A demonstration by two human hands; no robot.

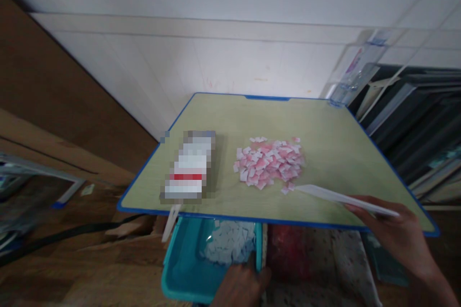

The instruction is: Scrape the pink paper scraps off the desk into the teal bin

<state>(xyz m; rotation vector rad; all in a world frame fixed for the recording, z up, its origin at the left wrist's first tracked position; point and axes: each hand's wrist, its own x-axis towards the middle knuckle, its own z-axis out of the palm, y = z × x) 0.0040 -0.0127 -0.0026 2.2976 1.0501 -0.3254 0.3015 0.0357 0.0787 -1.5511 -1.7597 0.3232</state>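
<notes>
My right hand [392,235] is closed around the handle of a white plastic knife [334,195] over the right side of a yellow-green board with a blue edge [223,115]. The knife's tip reaches the near edge of a loose pile of small pink and white paper pieces [272,163]. Below the board's front edge, my left hand [243,285] grips the right rim of a teal plastic basin [187,271]; part of its fingers is dark and unclear. Inside the basin lie many small pale paper pieces [230,242].
A blurred-out device, seemingly a phone [189,168], lies on the board's left side with a white strip [171,223] sticking out below. A clear plastic bottle [355,74] leans at the back right corner. Dark flat panels [425,110] stand to the right; a white wall [234,57] rises behind.
</notes>
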